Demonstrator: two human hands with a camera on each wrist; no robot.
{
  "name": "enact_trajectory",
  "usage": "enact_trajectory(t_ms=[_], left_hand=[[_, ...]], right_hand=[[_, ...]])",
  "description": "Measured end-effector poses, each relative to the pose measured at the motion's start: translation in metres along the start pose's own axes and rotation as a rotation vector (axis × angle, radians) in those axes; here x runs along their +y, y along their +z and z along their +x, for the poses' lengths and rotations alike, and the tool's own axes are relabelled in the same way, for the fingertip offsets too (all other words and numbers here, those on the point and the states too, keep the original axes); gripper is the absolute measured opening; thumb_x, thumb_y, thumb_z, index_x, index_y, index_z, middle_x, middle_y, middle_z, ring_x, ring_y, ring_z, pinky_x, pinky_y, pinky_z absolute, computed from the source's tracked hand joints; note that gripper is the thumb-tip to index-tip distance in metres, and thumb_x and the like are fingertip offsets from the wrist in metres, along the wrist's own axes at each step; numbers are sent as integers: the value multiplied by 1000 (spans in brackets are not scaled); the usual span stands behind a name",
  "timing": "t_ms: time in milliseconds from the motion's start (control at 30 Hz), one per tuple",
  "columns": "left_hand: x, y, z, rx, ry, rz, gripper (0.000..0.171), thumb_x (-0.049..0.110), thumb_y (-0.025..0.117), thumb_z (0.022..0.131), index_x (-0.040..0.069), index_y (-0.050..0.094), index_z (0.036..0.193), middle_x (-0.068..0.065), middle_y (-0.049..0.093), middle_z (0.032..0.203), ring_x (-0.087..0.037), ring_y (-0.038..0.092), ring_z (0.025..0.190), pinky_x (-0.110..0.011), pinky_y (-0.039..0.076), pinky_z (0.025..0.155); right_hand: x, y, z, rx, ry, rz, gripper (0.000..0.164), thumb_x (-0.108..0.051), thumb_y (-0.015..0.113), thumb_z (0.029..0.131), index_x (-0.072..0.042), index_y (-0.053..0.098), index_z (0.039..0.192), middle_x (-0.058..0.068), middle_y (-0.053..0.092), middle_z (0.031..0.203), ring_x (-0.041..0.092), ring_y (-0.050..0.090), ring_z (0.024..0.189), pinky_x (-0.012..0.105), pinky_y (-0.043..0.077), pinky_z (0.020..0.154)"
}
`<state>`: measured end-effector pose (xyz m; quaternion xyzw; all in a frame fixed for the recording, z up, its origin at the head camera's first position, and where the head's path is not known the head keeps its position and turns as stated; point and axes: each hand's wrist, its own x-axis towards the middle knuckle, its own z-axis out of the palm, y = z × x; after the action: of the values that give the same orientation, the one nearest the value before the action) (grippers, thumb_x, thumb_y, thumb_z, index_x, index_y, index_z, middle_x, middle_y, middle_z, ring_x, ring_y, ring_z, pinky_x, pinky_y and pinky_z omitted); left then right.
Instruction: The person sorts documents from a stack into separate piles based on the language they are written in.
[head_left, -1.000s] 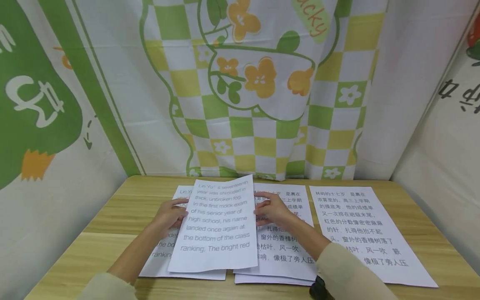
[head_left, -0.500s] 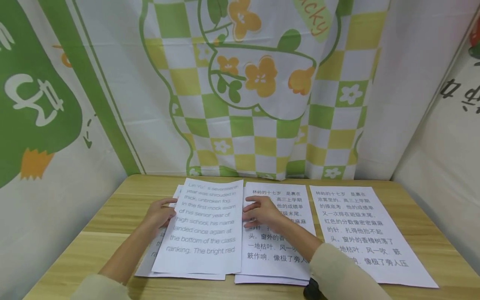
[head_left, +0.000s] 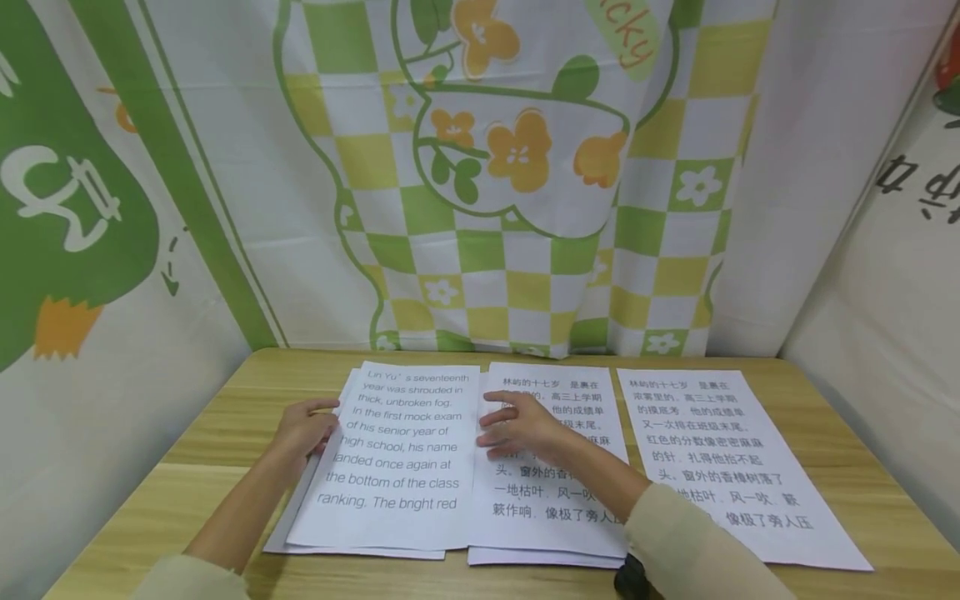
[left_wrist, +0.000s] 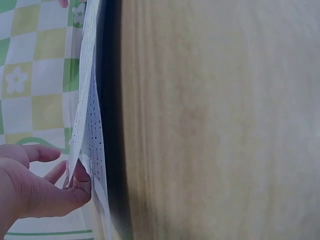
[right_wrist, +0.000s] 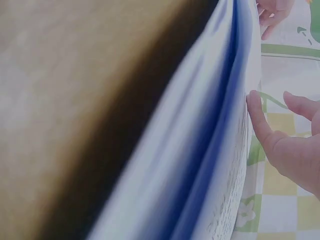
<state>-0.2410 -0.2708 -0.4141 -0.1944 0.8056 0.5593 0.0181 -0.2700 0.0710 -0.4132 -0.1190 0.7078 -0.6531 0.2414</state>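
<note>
A white sheet printed in English (head_left: 397,433) lies over another sheet (head_left: 289,517), whose left and bottom margins peek out. My left hand (head_left: 303,429) pinches its left edge; the left wrist view shows that edge (left_wrist: 76,145) raised between thumb and fingers, apart from the paper below. At the opposite side, my right hand (head_left: 525,425) hovers over the middle stack of Chinese-printed sheets (head_left: 555,533), fingers spread and pointing left. In the right wrist view, the right thumb (right_wrist: 260,115) meets the paper's printed face or edge, with another finger extended clear of it.
Another Chinese-printed sheet (head_left: 712,433) lies at the right of the wooden table (head_left: 187,492). A small black object (head_left: 632,579) sits by the right sleeve at the front. A green and yellow checked curtain (head_left: 510,275) hangs behind the table.
The English sheet has shifted left and down, from overlapping the middle stack onto the left sheet. My left hand moved left with it. The right hand also moved left, then stopped over the middle stack.
</note>
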Motion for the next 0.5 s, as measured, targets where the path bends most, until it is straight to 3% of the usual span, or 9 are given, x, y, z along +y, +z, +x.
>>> enact_trajectory(t_ms=[167,333,500], left_hand=[[-1,0,-1,-14,-9,2,52,4,52,98,-6,45,149,-10,57,95,-18,53,79,-26,47,65],[-1,-2,-1,-40,-15,-28,55,3,53,98,-8,41,151,-8,59,89,-15,56,71,-24,49,59],[2,-7,-2,-23,6,-8,55,5,54,98,-9,41,150,-7,61,86,-14,57,69,-21,51,58]], right_hand=[[-3,3,1,-22,1,12,72,12,65,92,7,33,157,33,58,134,41,73,104,45,63,87],[-3,8,3,-28,1,17,72,13,66,91,7,34,156,33,59,133,41,72,104,45,63,87],[-4,12,5,-37,-5,5,73,12,67,91,7,34,156,33,59,133,41,72,106,45,63,88]])
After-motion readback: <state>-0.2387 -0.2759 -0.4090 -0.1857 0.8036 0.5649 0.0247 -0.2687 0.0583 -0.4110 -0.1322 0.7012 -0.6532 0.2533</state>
